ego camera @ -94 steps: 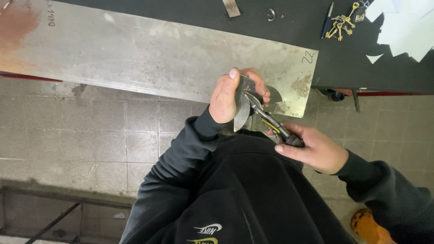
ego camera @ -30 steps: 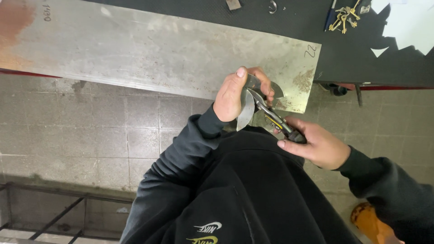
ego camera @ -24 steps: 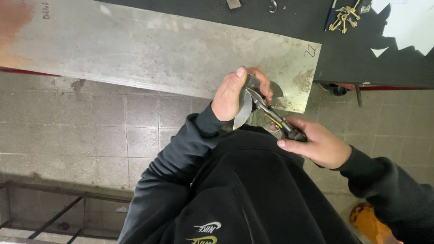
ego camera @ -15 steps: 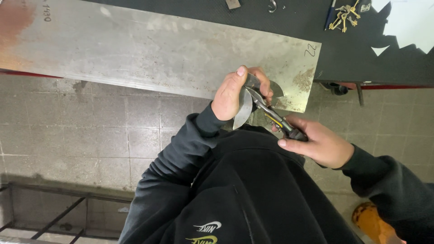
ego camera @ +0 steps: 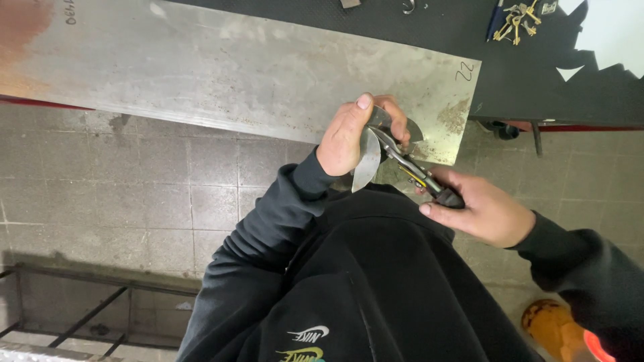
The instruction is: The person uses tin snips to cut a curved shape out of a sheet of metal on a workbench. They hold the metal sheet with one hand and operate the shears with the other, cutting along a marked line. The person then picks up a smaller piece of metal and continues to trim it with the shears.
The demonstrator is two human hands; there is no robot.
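Just right of the frame's centre, the left hand (ego camera: pixel 345 137) pinches a small curved metal piece (ego camera: pixel 366 159), thumb pointing up toward the top of the frame and fingers curled over the far side. The piece is a thin, pale sliver of sheet that bends down and left out of the grip, its lower tip hanging just above the dark sweatshirt (ego camera: pixel 362 281).

The right hand (ego camera: pixel 481 213), lower and further right, is wrapped tight around the dark handles of a pair of tin snips (ego camera: pixel 409 167). The snips run diagonally up and left from that fist, and their blades meet the metal piece right beside the left fingers, so the two hands are near each other with the tool bridging them. Whether the blades are fully shut on the metal cannot be told.

Behind the hands, a large steel sheet (ego camera: pixel 235 67) stretches from the upper left to the upper middle of the frame, overhanging a black workbench (ego camera: pixel 537 74). A bunch of keys (ego camera: pixel 513 13) lies at the top right of the bench. Grey floor tiles (ego camera: pixel 168 201) fill the left side.
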